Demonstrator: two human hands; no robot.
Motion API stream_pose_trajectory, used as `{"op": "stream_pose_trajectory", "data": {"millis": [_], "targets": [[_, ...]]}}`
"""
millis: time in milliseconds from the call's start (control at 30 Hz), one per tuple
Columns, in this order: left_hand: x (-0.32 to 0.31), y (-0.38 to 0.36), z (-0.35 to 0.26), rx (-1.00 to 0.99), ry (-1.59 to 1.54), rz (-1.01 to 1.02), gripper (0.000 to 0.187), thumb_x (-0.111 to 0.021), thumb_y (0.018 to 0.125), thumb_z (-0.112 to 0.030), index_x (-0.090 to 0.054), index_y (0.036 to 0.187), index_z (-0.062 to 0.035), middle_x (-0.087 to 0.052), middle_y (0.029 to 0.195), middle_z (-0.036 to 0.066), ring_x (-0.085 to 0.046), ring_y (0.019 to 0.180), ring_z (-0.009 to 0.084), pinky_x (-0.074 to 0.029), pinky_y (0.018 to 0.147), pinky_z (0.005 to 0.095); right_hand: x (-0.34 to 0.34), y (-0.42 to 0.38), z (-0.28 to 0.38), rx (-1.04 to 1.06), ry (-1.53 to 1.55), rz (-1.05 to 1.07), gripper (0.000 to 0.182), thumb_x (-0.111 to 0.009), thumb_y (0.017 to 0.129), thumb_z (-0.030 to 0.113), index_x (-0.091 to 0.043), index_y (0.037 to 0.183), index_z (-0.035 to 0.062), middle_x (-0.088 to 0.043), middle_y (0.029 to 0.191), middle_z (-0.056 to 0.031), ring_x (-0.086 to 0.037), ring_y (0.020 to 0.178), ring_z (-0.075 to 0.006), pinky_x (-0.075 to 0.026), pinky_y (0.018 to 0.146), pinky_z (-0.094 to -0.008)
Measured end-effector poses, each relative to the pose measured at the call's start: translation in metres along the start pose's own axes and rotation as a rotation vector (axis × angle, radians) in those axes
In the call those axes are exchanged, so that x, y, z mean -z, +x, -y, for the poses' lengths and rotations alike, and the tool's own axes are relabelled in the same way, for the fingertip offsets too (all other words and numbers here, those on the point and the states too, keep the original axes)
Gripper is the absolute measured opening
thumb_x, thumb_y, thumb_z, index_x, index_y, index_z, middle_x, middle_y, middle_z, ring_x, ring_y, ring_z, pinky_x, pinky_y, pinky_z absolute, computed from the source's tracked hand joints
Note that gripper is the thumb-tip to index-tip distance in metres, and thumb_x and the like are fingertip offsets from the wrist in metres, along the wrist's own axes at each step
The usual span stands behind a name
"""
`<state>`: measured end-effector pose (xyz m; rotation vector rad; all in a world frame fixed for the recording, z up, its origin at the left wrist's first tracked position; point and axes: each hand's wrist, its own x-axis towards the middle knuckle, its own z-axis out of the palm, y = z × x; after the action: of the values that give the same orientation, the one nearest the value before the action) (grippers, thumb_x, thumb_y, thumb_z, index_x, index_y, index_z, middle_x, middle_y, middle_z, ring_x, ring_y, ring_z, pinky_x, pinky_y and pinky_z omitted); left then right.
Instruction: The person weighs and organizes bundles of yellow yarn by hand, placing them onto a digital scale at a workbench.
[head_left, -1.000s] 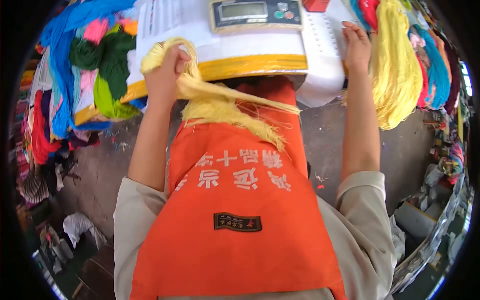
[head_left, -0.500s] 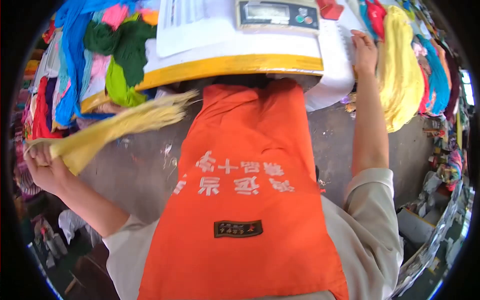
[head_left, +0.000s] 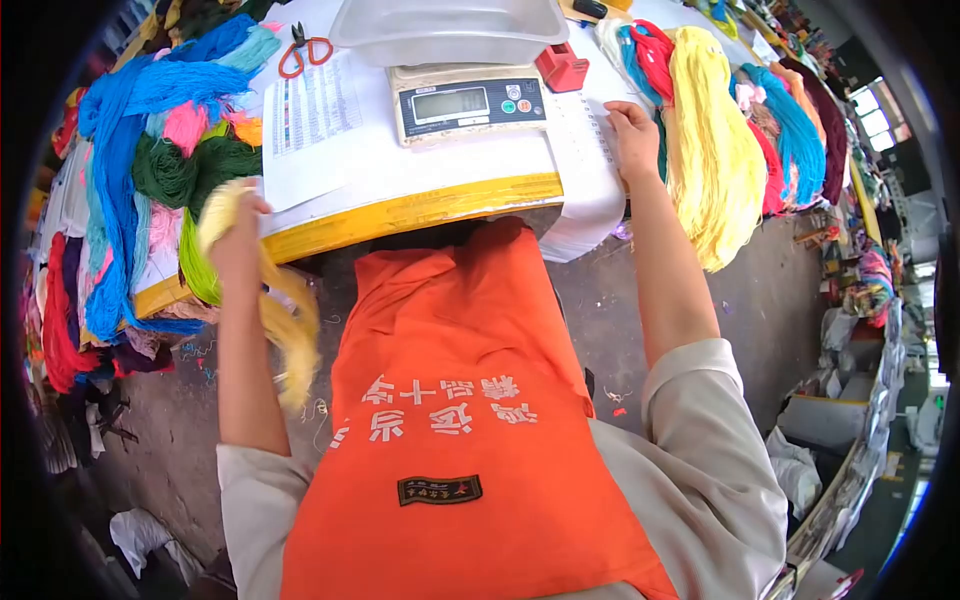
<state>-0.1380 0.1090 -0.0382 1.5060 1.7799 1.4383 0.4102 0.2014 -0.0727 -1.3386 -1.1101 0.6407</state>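
My left hand (head_left: 240, 240) is closed on a pale yellow skein (head_left: 290, 325), at the table's left front edge beside the dark green yarn (head_left: 190, 170). The skein hangs down past my wrist, below the table edge. My right hand (head_left: 636, 140) rests at the spiral edge of a white notebook (head_left: 580, 165), its fingers bent together; whether they pinch a page is too small to tell. Right of that hand lies a large yellow yarn bundle (head_left: 712, 150). Between my hands stands a digital scale (head_left: 468, 103) with a grey plastic tray (head_left: 450, 30) on top.
Red-handled scissors (head_left: 304, 52) and a printed sheet (head_left: 315, 110) lie left of the scale, a red box (head_left: 562, 68) right of it. Blue yarn (head_left: 120, 180) hangs over the left edge; teal yarn (head_left: 795, 135) hangs at the right. The table's yellow front edge (head_left: 410, 208) crosses before me.
My left hand has moved from the far left up to the table edge, carrying the yellow skein, which now hangs down. The view has shifted, showing more of the scale, its tray and the scissors.
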Motion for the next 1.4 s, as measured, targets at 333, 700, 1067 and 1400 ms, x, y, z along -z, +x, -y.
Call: {"op": "stream_pose_trajectory", "data": {"millis": [333, 700, 1067, 1400], "targets": [[-0.030, -0.002, 0.025, -0.134, 0.193, 0.032, 0.017, -0.058, 0.091, -0.022, -0.067, 0.088, -0.0081, -0.065, 0.077, 0.003, -0.062, 0.074, 0.0174, -0.049, 0.074, 0.0328, 0.018, 0.011, -0.009, -0.091, 0.456, -0.072, 0.014, -0.057, 0.093, 0.004, -0.068, 0.102, 0.0028, -0.065, 0.092, -0.0020, -0.058, 0.079, -0.0109, -0.047, 0.073, -0.0231], [-0.030, -0.004, 0.023, -0.060, 0.035, 0.042, 0.016, -0.059, 0.087, -0.021, -0.065, 0.082, -0.0076, -0.064, 0.074, 0.008, -0.062, 0.071, 0.0224, -0.049, 0.071, 0.0349, 0.019, 0.011, -0.016, -0.036, 0.283, -0.012, 0.015, -0.056, 0.096, 0.003, -0.067, 0.107, 0.0035, -0.065, 0.104, -0.0015, -0.056, 0.085, -0.0089, -0.045, 0.081, -0.0228], [-0.030, -0.005, -0.005, -0.009, 0.108, 0.008, 0.013, -0.063, 0.087, -0.019, -0.064, 0.088, -0.0060, -0.065, 0.076, 0.012, -0.063, 0.072, 0.0267, -0.050, 0.069, 0.0365, 0.006, 0.001, -0.004, -0.010, -0.061, 0.072, 0.015, -0.056, 0.096, 0.005, -0.068, 0.105, 0.0053, -0.060, 0.090, 0.0044, -0.050, 0.078, -0.0051, -0.041, 0.075, -0.0190], [-0.037, -0.005, 0.018, 0.006, 0.090, 0.041, 0.009, -0.065, 0.086, -0.016, -0.063, 0.088, -0.0080, -0.064, 0.079, 0.011, -0.062, 0.074, 0.0305, -0.050, 0.069, 0.0389, 0.004, 0.003, -0.004, -0.028, -0.074, 0.074, 0.016, -0.054, 0.097, 0.003, -0.068, 0.104, 0.0039, -0.061, 0.091, 0.0037, -0.048, 0.077, -0.0051, -0.041, 0.075, -0.0186]]}}
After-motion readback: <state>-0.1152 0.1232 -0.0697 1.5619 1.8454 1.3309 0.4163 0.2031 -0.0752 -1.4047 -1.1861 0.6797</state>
